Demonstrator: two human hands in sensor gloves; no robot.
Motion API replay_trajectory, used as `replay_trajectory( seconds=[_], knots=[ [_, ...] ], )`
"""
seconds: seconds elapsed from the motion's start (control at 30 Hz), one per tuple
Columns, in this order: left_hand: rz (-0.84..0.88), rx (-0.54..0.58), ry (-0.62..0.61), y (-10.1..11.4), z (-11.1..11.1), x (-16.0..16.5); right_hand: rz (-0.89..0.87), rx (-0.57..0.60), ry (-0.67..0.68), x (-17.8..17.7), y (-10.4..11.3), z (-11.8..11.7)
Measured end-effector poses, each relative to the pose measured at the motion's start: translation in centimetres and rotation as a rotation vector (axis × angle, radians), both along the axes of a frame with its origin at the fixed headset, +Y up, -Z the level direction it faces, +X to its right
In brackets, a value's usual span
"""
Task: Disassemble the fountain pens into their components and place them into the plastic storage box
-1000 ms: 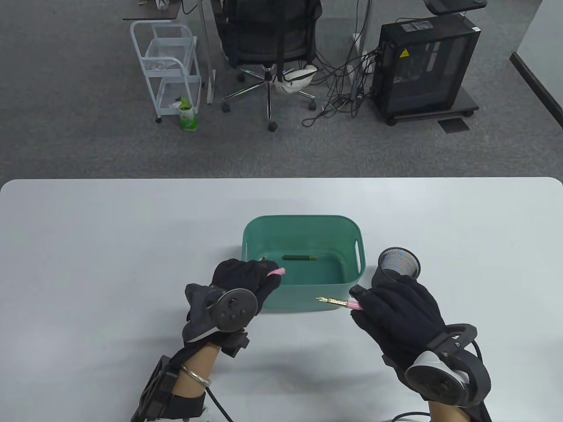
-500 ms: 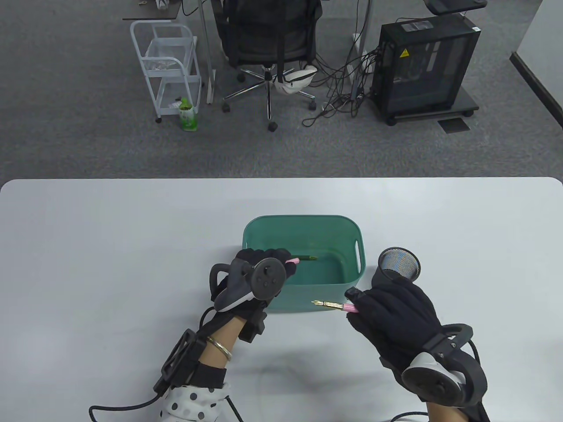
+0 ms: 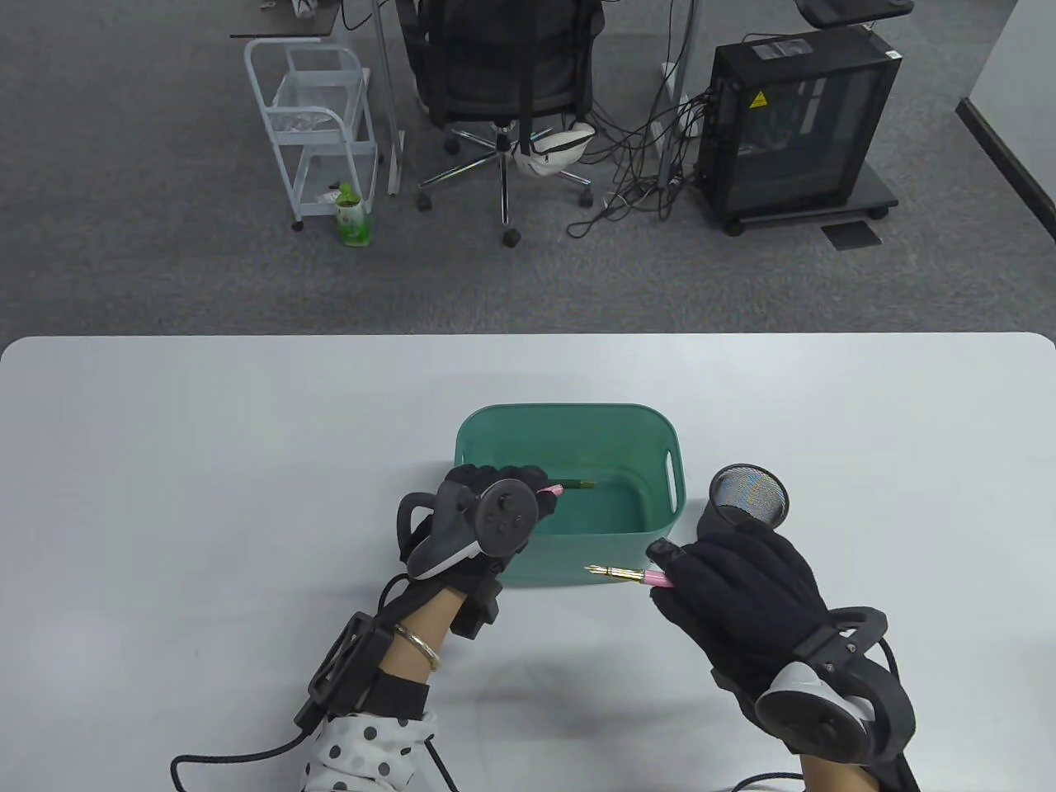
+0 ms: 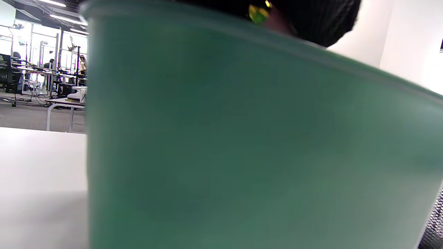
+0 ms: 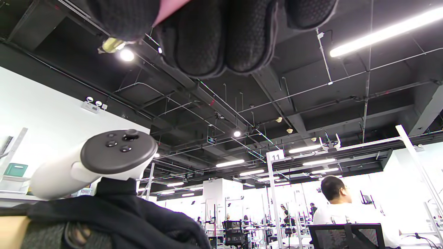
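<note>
A teal plastic storage box [image 3: 568,417] stands mid-table. A dark green pen part [image 3: 577,485] lies on its floor. My left hand [image 3: 495,487] reaches over the box's near left corner, curled round a pink pen piece [image 3: 549,491] whose tip pokes out over the inside. My right hand [image 3: 726,582] hovers right of the box's front wall and grips a pink pen section [image 3: 656,578]; its gold nib [image 3: 606,571] points left. In the left wrist view the box wall [image 4: 242,138] fills the frame. The right wrist view shows curled fingers [image 5: 221,34] round a pink part [image 5: 169,7].
A black mesh pen cup [image 3: 747,499] stands right of the box, just beyond my right hand. Cables trail off the table's near edge by both wrists. Beyond the table are an office chair [image 3: 503,74], a white cart [image 3: 313,124] and a computer tower [image 3: 800,124].
My left hand moved right and forward from beside the box to over its near left corner, carrying the pink piece. My right hand shifted slightly left and then held still.
</note>
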State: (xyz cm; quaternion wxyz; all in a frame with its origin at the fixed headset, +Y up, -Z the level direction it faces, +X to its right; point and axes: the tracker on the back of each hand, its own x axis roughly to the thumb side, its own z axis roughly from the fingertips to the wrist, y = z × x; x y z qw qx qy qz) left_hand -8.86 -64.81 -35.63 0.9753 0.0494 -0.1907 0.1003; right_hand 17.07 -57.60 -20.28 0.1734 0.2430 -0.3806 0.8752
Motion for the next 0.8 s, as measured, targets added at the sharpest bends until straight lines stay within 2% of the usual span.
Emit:
replay_trajectory(
  seconds=[0.4,0.8],
  knots=[
    [0.022,0.073,-0.041,0.8,1.9,-0.7,0.004,-0.002,-0.003,0.0,0.0,0.0],
    [0.066,0.203,-0.120,1.6,6.6,-1.8,0.022,-0.011,-0.008,-0.3,-0.1,-0.3]
  ],
)
